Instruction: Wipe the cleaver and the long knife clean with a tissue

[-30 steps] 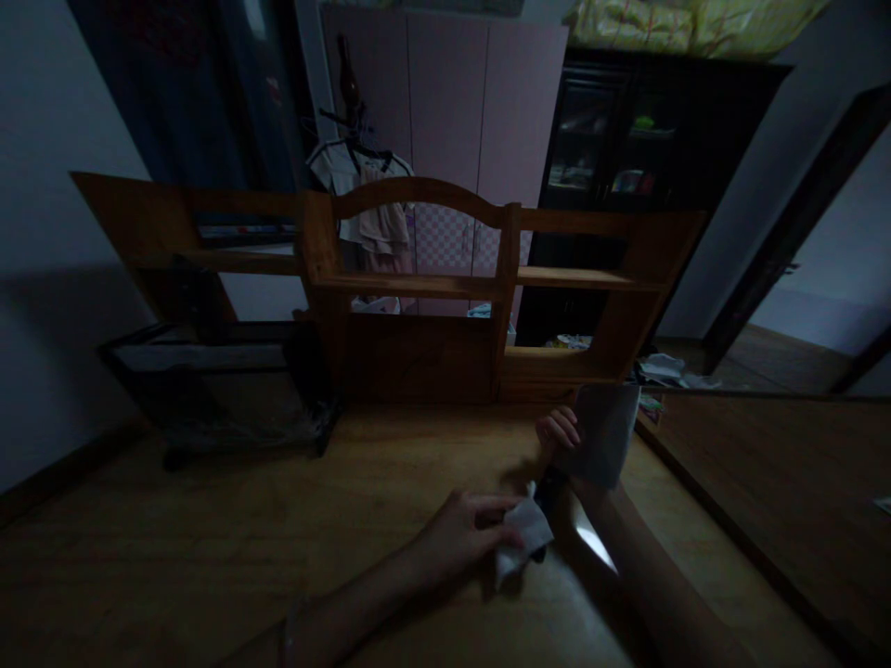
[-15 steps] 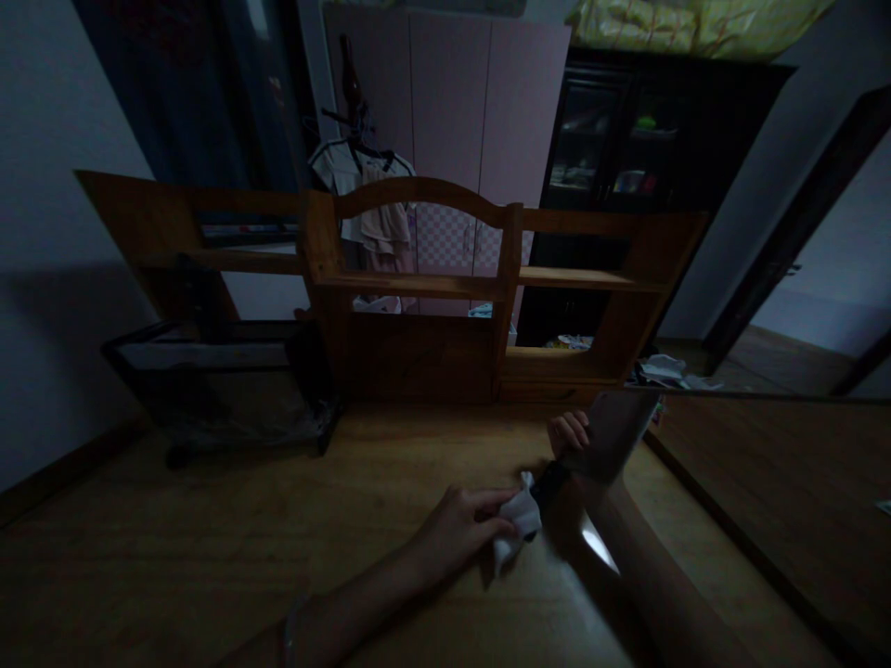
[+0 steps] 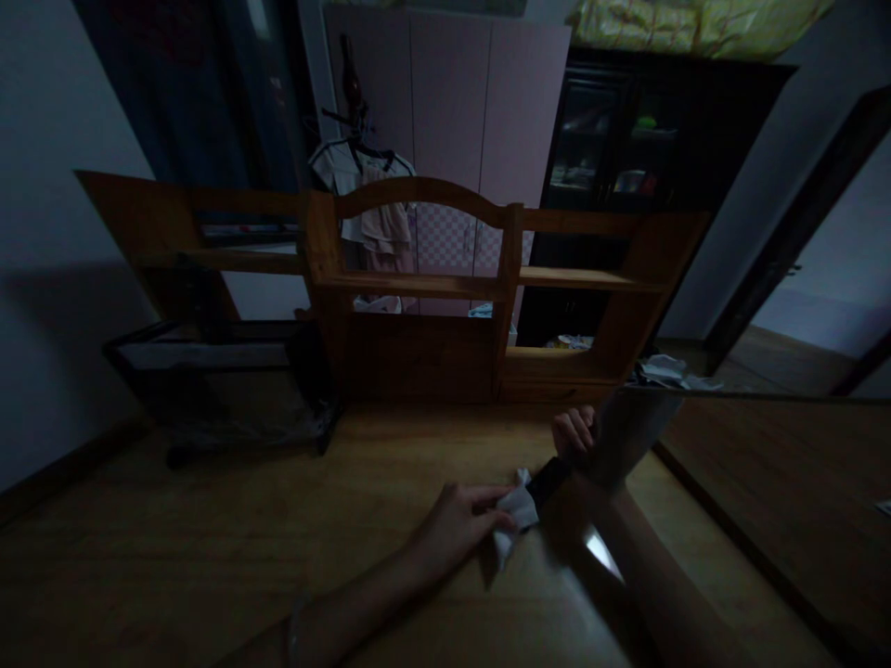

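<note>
On the left a black-framed stand (image 3: 303,362) sits on the desk (image 3: 209,538), with a wide stretch of desk top between it and the left forearm. The shelf (image 3: 418,284) runs along the back, well apart from both hands. The left hand (image 3: 456,524) pinches a white tissue (image 3: 515,510) between thumb and fingers, folded about the end of the black handle of the cleaver (image 3: 633,431), low over the desk. The right hand (image 3: 574,431) is closed around the cleaver where handle meets blade, its fingers curled; the blade partly hides it. The blade, blurred, slants up and to the right, its top near the shelf's right foot, its lower edge in front of the right wrist. Further right, the desk's dark rim (image 3: 724,524) runs diagonally near the right forearm, and a brown panel (image 3: 800,482) lies beyond
</note>
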Demonstrator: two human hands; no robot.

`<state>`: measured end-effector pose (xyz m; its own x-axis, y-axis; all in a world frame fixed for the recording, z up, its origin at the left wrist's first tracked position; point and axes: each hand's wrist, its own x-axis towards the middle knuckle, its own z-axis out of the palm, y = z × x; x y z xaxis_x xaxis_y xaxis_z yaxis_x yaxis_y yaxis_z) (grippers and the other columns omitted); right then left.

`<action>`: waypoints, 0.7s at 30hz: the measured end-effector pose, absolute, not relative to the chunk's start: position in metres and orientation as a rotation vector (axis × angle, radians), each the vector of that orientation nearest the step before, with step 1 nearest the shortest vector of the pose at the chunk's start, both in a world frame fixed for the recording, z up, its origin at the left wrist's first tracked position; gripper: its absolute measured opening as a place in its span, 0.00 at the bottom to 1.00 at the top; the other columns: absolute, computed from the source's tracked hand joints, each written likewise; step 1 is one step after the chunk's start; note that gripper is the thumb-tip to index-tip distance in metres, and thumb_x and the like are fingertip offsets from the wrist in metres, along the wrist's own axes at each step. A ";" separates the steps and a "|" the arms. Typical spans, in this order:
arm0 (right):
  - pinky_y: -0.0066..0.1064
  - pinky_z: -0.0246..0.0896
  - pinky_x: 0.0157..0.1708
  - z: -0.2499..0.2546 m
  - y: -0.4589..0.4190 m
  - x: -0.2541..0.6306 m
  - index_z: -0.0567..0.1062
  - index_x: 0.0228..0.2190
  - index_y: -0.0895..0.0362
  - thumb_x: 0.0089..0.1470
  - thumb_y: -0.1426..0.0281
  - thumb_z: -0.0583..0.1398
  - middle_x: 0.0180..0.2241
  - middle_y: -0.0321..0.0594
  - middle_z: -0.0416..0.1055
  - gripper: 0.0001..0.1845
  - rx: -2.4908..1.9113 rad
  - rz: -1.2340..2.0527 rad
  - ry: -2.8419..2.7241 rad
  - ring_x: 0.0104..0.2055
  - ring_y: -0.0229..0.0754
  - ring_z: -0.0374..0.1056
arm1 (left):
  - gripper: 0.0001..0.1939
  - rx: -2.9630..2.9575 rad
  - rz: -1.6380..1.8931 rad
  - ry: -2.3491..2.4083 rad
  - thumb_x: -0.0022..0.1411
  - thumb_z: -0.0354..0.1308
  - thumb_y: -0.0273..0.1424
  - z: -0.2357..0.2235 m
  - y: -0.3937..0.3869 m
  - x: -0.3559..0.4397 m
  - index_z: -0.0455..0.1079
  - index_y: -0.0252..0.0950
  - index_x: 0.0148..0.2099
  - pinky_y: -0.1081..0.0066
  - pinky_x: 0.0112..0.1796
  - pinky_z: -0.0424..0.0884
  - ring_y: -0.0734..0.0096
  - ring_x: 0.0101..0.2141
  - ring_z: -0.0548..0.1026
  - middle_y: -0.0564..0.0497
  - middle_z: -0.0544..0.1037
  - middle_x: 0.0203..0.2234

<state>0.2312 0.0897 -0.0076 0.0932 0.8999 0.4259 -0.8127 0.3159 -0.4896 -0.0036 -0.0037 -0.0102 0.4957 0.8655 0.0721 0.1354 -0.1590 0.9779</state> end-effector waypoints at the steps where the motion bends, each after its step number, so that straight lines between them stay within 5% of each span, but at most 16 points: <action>1: 0.22 0.65 0.27 -0.007 0.090 0.230 0.60 0.18 0.55 0.52 0.69 0.59 0.11 0.22 0.47 0.16 -0.123 1.296 -0.735 0.11 0.28 0.43 | 0.19 1.595 0.816 0.862 0.54 0.59 0.29 -0.011 -0.003 -0.003 0.75 0.41 0.49 0.72 0.36 0.64 0.63 0.37 0.74 0.54 0.79 0.37; 11: 0.20 0.61 0.19 -0.012 0.095 0.212 0.50 0.16 0.55 0.52 0.61 0.62 0.10 0.21 0.42 0.28 0.068 1.500 -0.695 0.09 0.28 0.38 | 0.15 1.481 0.765 0.785 0.56 0.59 0.33 -0.020 0.000 -0.002 0.77 0.34 0.45 0.75 0.30 0.61 0.69 0.28 0.72 0.50 0.79 0.33; 21: 0.27 0.61 0.26 -0.027 0.084 0.173 0.52 0.19 0.54 0.55 0.72 0.55 0.10 0.20 0.42 0.19 0.013 1.593 -0.713 0.09 0.30 0.37 | 0.23 1.435 0.772 0.726 0.58 0.59 0.45 -0.010 0.001 -0.001 0.77 0.29 0.44 0.76 0.29 0.59 0.71 0.27 0.69 0.49 0.76 0.30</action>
<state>0.1732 0.0844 -0.0271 -0.1737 0.8953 0.4103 -0.9022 0.0224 -0.4306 -0.0010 0.0007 -0.0102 0.5721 0.8198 0.0237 -0.0262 -0.0106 0.9996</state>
